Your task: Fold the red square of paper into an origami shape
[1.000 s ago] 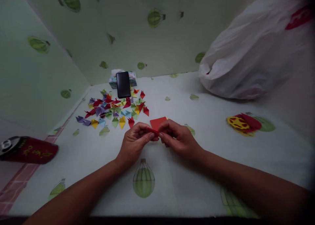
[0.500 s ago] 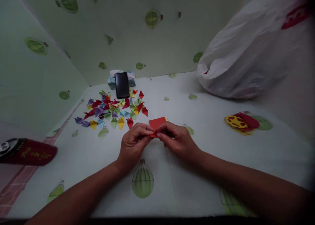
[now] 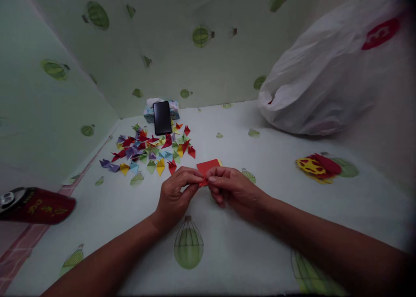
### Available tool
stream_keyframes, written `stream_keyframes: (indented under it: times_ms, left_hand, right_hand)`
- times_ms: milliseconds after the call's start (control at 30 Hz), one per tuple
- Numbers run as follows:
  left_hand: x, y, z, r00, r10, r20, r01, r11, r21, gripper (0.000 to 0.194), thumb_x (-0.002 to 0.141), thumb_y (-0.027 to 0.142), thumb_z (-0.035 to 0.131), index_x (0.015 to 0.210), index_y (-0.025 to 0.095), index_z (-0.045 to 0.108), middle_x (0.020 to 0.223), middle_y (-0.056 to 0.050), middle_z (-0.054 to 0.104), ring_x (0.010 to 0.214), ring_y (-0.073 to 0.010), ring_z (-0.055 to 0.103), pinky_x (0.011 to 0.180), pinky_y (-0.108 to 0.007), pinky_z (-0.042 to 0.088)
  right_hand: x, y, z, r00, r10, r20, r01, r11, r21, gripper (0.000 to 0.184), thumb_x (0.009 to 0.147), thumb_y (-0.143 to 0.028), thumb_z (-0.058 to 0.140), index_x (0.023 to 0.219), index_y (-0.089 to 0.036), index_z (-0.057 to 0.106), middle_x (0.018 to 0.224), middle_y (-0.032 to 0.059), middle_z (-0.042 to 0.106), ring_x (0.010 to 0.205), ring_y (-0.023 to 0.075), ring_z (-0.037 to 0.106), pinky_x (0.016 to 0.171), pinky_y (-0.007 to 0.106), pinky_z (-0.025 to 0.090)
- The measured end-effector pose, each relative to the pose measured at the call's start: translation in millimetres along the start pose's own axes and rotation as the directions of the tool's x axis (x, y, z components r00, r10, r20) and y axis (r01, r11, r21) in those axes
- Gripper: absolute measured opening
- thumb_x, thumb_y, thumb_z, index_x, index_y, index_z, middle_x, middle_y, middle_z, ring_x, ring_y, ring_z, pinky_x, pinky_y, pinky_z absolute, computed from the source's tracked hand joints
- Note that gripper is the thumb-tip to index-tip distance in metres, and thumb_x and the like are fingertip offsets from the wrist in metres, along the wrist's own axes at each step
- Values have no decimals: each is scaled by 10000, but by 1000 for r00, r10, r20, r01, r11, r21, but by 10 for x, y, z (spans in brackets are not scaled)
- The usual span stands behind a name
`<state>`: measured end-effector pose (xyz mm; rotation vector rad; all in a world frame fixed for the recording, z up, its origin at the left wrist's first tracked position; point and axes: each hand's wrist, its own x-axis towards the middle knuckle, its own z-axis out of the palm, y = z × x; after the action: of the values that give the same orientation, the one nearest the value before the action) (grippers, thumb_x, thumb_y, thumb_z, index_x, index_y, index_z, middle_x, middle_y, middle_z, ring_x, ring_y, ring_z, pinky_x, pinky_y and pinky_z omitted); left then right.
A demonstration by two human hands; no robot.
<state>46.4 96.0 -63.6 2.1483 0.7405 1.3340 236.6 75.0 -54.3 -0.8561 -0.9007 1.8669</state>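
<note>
Between my two hands is a small folded red paper [image 3: 203, 182], mostly covered by fingertips. My left hand [image 3: 178, 191] pinches its left side with thumb and forefinger. On the other side, my right hand [image 3: 230, 186] is closed on it too, the lower fingers curled in. Just beyond the fingers lies a stack of square paper [image 3: 208, 165], red on top with a yellow edge showing at the right. Further off to the left, many folded paper cranes [image 3: 151, 154] in red, yellow, green, blue and purple lie scattered.
A phone [image 3: 162, 117] leans on a tissue box [image 3: 174, 110] behind the cranes. On the left a red can [image 3: 42, 205] stands near the pink-bordered edge. A big white plastic bag [image 3: 312, 85] fills the back right, with red and yellow cut-out pieces [image 3: 316, 167] in front.
The right hand has turned slightly, and its lower fingers now show below the paper. Both hands still pinch the red paper. The whole view has shifted a little downward in the picture.
</note>
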Motion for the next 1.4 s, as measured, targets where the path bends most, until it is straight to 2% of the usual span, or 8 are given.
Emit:
stream_keyframes:
  times_ms: [233, 367, 533, 767, 933, 1067, 1200, 1400]
  left_hand:
    - [19, 4, 7, 1000, 4, 0, -4, 1000, -12, 185, 870, 13, 658, 918, 189, 692, 931, -36, 717, 890, -134, 678, 794, -244, 542]
    - [16, -3, 5, 1000, -25, 8, 25, 999, -31, 176, 878, 29, 659, 929, 193, 698, 942, -36, 714, 887, -129, 676, 780, -234, 538]
    - [5, -2, 5, 998, -65, 23, 67, 996, -65, 136, 894, 66, 655, 917, 193, 700, 923, -36, 710, 862, -132, 677, 768, -236, 539]
    - [6, 3, 18, 992, -113, 60, 118, 990, -71, 107, 893, 86, 662, 893, 190, 687, 905, -33, 699, 843, -137, 675, 754, -240, 538]
    - [6, 20, 1, 994, -85, 76, 85, 996, 2, 122, 898, 73, 638, 905, 186, 682, 878, -28, 695, 809, -134, 665, 720, -235, 525]
    - [4, 31, -2, 993, -79, 91, 73, 995, 71, 123, 891, 62, 631, 890, 176, 675, 834, -23, 691, 756, -130, 651, 678, -230, 511]
    - [6, 30, 4, 994, -62, 93, 52, 993, 109, 117, 894, 60, 626, 901, 169, 669, 849, -35, 693, 775, -137, 656, 695, -239, 523]
    - [8, 51, 6, 996, -2, 94, -13, 986, 166, 109, 903, 72, 620, 909, 176, 654, 859, -42, 688, 792, -147, 659, 702, -254, 535]
  right_hand:
    - [29, -19, -43, 996, 59, 67, -67, 991, 118, 227, 782, -313, 783, 780, -164, 611, 537, -61, 543, 427, 68, 488, 414, 191, 356]
    - [48, 5, -85, 996, 18, 85, -26, 995, 100, 176, 811, -301, 758, 809, -154, 660, 535, -49, 567, 426, 66, 462, 415, 196, 362]
    - [49, 9, -103, 991, 0, 131, 0, 1000, 3, 158, 831, -305, 730, 868, -153, 710, 507, -67, 530, 414, 59, 408, 415, 195, 342]
    - [33, -29, -60, 991, -119, 52, 129, 951, -281, 216, 796, -365, 736, 762, -169, 652, 514, -71, 502, 447, 66, 422, 437, 202, 337]
    - [17, -68, -44, 976, -209, 68, 214, 837, -504, 173, 833, -324, 647, 762, -167, 637, 540, -61, 496, 478, 75, 407, 466, 216, 308]
    - [-8, -37, -48, 905, -383, 183, 397, 612, -684, 125, 856, -244, 610, 774, -158, 648, 645, -17, 582, 575, 97, 482, 546, 233, 374]
    - [-40, 17, -44, 844, -469, 260, 474, 427, -770, 145, 902, -216, 582, 774, -159, 620, 678, 2, 619, 605, 110, 532, 579, 242, 399]
    - [-49, 31, -47, 850, -468, 241, 469, 466, -750, 158, 928, -247, 596, 788, -176, 585, 658, -17, 601, 579, 106, 536, 568, 239, 410]
